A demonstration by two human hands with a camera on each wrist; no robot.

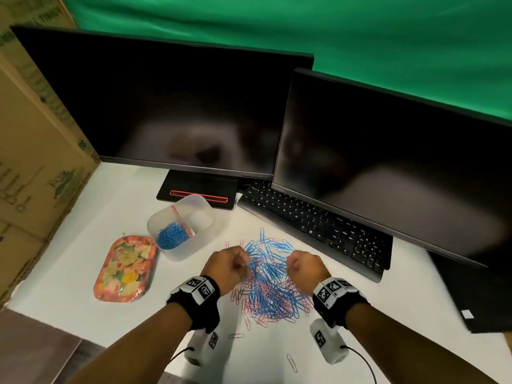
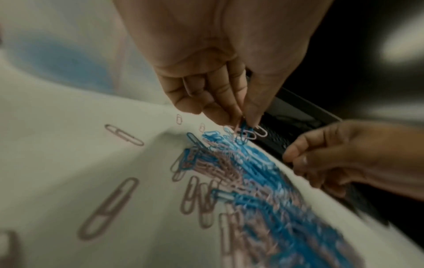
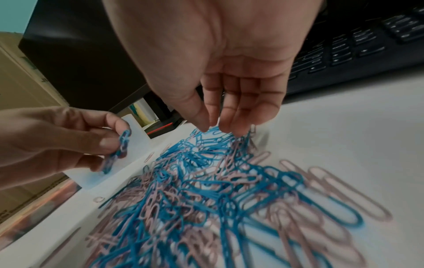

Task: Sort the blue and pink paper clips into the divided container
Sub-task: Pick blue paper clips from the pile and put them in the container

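Nearest the lens in the head view, two forearms reach up from the bottom edge, and between them, at lower centre of the frame, sprawls the mixed pile of blue and pink paper clips (image 1: 270,284) on the white surface (image 1: 83,314). The left hand (image 1: 227,266) hovers at the pile's upper-left edge, its grip pinching a small bunch of blue clips (image 3: 119,150) between thumb and fingers, with a pink one or two dangling along in the left wrist view. The right hand (image 1: 304,266) sits at the pile's upper-right edge, fingers hanging down with their tips in the clips; whether it has pinched any I cannot tell. The divided container (image 1: 206,217) lies up and to the left of the left hand, blue clips already heaped in its lower-left compartment (image 1: 170,235), the other half looking bare. So the left hand is plainly the nearer one, and its load likely wants those pink stragglers shaken off first.
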